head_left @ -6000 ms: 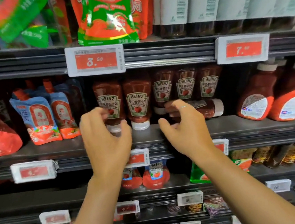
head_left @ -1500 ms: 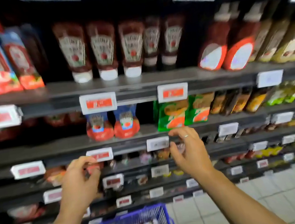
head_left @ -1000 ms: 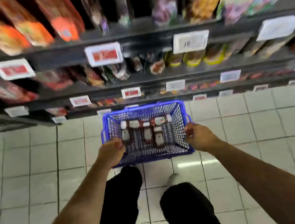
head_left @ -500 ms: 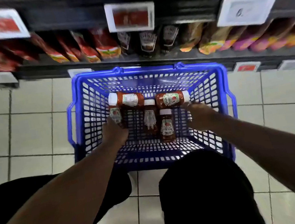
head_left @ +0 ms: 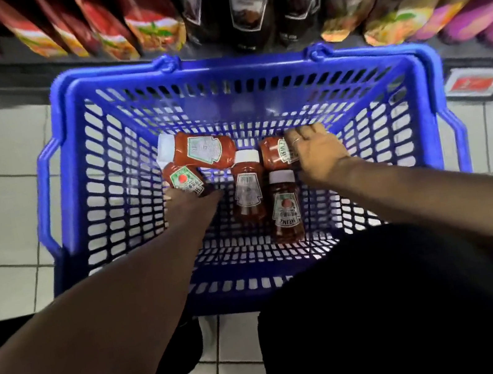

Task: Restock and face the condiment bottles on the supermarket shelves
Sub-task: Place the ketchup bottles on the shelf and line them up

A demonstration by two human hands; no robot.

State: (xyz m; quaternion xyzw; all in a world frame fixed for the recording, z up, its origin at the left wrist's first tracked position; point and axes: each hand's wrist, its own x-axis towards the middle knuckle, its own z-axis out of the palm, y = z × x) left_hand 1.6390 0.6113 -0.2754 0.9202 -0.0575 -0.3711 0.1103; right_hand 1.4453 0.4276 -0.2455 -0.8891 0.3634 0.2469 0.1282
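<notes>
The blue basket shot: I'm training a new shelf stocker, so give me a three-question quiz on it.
1. How many ketchup bottles lie in the blue basket?
2. True or false: the right hand is on the bottle lying at the right.
3. The left hand touches which one? A) the bottle with the white cap nearest the far wall B) the bottle with the tomato label at the left C) the bottle nearest the person

Key: 1) five; 2) true; 3) B
</notes>
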